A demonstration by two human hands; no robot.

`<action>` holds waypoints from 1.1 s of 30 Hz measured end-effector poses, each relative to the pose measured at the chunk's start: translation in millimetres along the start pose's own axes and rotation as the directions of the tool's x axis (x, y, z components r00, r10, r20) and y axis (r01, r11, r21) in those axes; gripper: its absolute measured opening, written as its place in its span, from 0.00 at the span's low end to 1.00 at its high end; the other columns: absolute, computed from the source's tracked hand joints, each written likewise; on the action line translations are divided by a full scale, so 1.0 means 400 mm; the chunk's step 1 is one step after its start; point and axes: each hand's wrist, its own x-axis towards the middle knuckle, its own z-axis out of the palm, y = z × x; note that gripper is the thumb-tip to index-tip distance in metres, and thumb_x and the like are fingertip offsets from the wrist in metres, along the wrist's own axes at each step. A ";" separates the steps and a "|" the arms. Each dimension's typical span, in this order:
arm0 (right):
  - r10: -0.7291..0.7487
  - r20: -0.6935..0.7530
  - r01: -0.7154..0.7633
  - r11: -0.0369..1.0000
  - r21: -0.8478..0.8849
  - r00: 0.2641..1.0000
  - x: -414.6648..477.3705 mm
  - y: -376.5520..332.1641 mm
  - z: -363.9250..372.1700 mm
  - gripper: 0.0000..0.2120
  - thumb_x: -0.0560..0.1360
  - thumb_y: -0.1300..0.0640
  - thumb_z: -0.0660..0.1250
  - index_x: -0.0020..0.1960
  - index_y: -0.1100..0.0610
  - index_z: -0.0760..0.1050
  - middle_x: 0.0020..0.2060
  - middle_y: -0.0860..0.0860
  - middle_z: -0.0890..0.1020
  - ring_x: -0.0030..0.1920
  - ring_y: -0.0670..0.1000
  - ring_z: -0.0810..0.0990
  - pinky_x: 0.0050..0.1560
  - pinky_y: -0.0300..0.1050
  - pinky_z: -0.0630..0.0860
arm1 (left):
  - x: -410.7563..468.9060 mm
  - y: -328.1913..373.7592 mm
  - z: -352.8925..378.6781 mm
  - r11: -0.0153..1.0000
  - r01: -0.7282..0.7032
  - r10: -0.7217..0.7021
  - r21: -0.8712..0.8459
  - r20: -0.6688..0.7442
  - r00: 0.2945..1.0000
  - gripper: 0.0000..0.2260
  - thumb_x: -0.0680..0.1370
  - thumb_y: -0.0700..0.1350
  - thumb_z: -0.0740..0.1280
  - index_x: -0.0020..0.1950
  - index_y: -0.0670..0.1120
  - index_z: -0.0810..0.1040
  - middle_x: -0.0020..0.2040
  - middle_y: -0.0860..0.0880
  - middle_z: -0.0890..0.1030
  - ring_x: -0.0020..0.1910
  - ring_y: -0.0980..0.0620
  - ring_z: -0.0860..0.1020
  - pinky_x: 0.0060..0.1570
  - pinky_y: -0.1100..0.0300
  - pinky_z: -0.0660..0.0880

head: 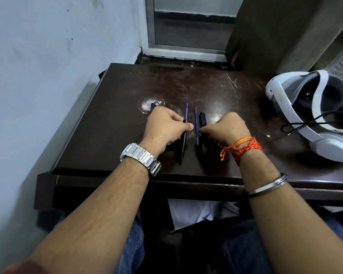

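Head | scratched table [111, 123], blue wall [48, 56] | left hand [164, 127], right hand [226, 129] pinching pens [183, 140]

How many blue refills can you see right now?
2. One refill juts from the barrel gripped by the left hand; the other refill lies at the right hand's fingertips. Hands may hide more.

wall [48, 56]: pale blue | table [117, 115]: dark, scratched | window [190, 26]: white-framed

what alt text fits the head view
On a dark table, the left hand grips a blue-tipped black pen; the right hand grips a black barrel beside a blue refill. A white headset lies at right.
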 end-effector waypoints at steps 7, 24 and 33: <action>0.016 -0.022 -0.015 0.999 0.038 1.000 0.002 0.002 0.000 0.15 0.69 0.51 0.74 0.47 0.63 0.82 0.41 0.57 0.84 0.34 0.52 0.79 0.27 0.40 0.70 | 0.001 -0.002 0.004 1.000 -0.006 0.005 0.015 0.014 1.000 0.10 0.67 0.45 0.83 0.39 0.47 0.83 0.35 0.48 0.86 0.26 0.53 0.80 0.33 0.54 0.82; -0.185 -0.036 0.180 0.865 0.468 0.982 0.010 -0.016 0.053 0.10 0.68 0.51 0.74 0.28 0.50 0.83 0.20 0.46 0.78 0.20 0.43 0.73 0.29 0.42 0.70 | -0.023 0.012 0.008 0.998 -0.042 0.037 0.043 0.101 0.994 0.08 0.67 0.43 0.82 0.39 0.45 0.85 0.34 0.43 0.85 0.32 0.47 0.81 0.39 0.44 0.83; -0.086 -0.445 0.348 0.759 0.550 0.891 0.012 -0.020 -0.003 0.11 0.77 0.50 0.68 0.37 0.53 0.79 0.28 0.49 0.81 0.28 0.48 0.80 0.37 0.49 0.82 | 0.009 -0.006 0.001 0.984 0.148 -0.160 0.099 0.126 0.979 0.06 0.67 0.40 0.76 0.39 0.38 0.84 0.33 0.44 0.77 0.33 0.47 0.77 0.34 0.55 0.75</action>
